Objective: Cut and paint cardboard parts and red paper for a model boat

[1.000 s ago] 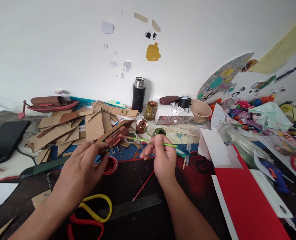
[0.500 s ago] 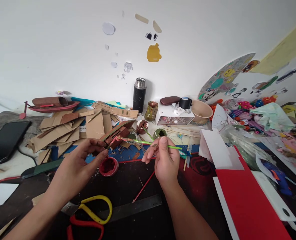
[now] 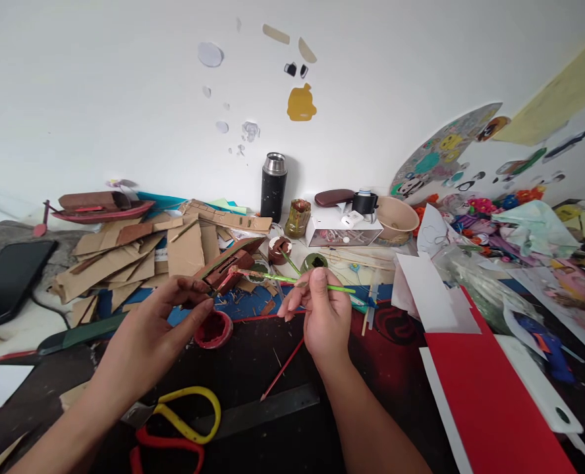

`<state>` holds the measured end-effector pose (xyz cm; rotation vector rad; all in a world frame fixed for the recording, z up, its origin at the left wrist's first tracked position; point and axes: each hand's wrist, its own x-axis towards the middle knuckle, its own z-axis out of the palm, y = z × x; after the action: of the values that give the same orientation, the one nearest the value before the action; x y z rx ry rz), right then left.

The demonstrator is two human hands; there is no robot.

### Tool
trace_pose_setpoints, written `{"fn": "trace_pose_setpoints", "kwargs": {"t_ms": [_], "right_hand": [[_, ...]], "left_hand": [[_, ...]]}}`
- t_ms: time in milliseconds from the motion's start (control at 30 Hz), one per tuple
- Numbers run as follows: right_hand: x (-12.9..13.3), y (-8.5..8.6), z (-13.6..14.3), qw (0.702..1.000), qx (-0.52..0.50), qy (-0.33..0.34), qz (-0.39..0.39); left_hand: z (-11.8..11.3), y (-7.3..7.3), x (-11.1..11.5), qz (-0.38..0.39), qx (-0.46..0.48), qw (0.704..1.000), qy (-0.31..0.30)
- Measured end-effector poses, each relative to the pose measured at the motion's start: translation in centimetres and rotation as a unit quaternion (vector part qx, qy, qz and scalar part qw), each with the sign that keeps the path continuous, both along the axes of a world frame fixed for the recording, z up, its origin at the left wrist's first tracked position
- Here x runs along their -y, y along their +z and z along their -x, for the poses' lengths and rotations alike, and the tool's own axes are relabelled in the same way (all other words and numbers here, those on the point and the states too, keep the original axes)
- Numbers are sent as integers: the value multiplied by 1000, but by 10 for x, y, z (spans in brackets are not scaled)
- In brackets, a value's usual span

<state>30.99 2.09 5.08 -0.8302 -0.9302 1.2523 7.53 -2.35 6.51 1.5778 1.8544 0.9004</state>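
Note:
A green-handled paintbrush (image 3: 273, 277) is pinched in my right hand (image 3: 325, 313), its paint-stained end pointing left toward my left hand. My left hand (image 3: 174, 316) is closed, thumb and fingers together around a thin, small piece that is mostly hidden; a pinkish sliver shows by the brush tip. Just behind the fingertips lies a brown model boat (image 3: 233, 263). An open pot of red paint (image 3: 213, 330) stands below my left fingers. Behind the brush are a brown paint pot (image 3: 280, 249) with a green stick in it and a green paint pot (image 3: 314, 262).
Scissors (image 3: 191, 411), a metal ruler (image 3: 267, 413) and a red pencil (image 3: 282, 370) lie in front. Cardboard scraps (image 3: 119, 263) and a finished-looking boat (image 3: 99, 207) fill the back left. A black flask (image 3: 273, 187) stands by the wall. Red card (image 3: 490, 395) lies right.
The whole scene shifts slightly left in view. Both hands keep almost the same pose, with the brush tip still close to my left fingers.

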Motion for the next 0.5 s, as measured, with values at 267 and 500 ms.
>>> {"fn": "trace_pose_setpoints", "kwargs": {"t_ms": [267, 500], "right_hand": [[-1, 0, -1, 1000, -3, -16, -1], [-1, -1, -1, 1000, -16, -15, 1]], "left_hand": [[2, -3, 0, -12, 0, 1000, 1], [3, -5, 0, -8, 7, 1000, 0]]}}
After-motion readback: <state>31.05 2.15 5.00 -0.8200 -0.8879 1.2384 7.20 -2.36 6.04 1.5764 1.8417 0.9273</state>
